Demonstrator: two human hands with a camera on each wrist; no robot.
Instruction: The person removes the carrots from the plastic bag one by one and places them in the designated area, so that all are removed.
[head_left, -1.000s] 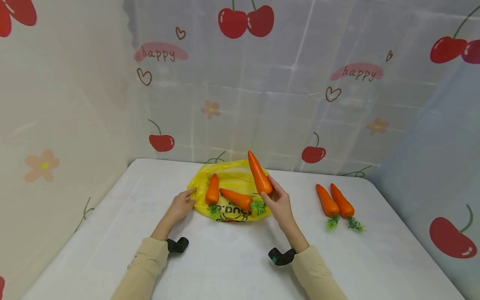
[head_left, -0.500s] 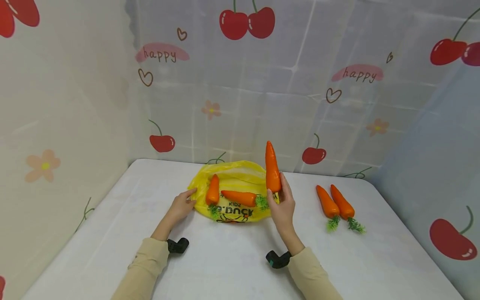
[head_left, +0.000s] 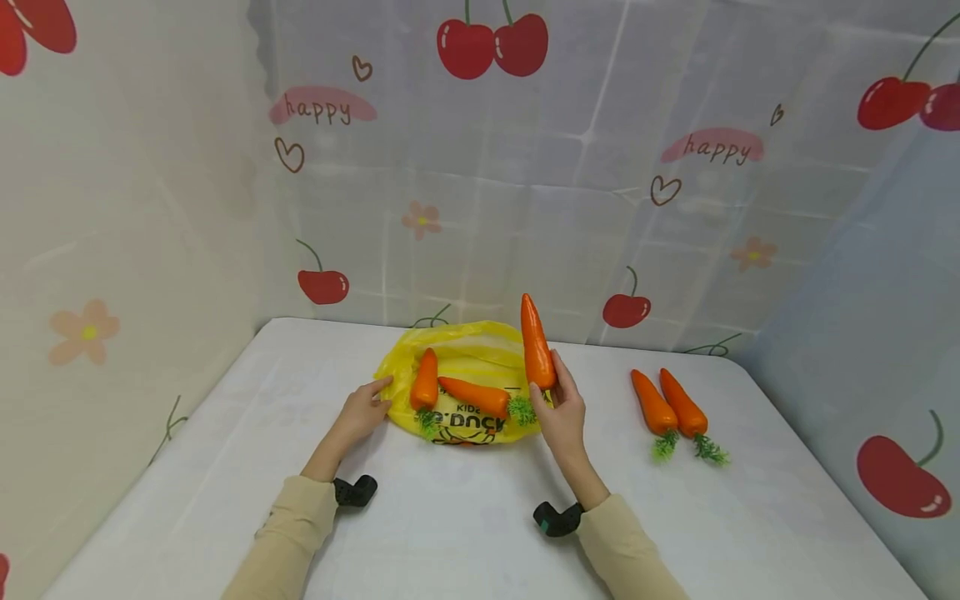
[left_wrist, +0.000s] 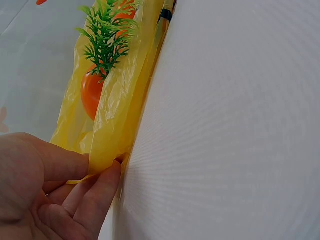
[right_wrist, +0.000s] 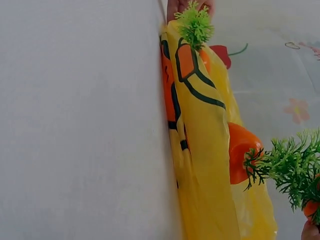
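My left hand pinches the left edge of a yellow plastic bag between thumb and fingers, seen closely in the left wrist view. Two orange toy carrots with green tops, one upright and one slanted, lie at the bag, with plastic rising in front of them. Over the bag's right side, my right hand holds a third carrot, tip up. Whether these fingers also touch the bag is unclear. In the right wrist view only a bit of that hand shows, beside green leaves.
Two more carrots, a left one and a right one, lie side by side on the white table, to the right. A cherry-print curtain hangs behind the table's back edge.
The carrot in my right hand has swung more upright and moved right, then slightly back left and down. The slanted carrot has shifted a little. My left hand stays put.
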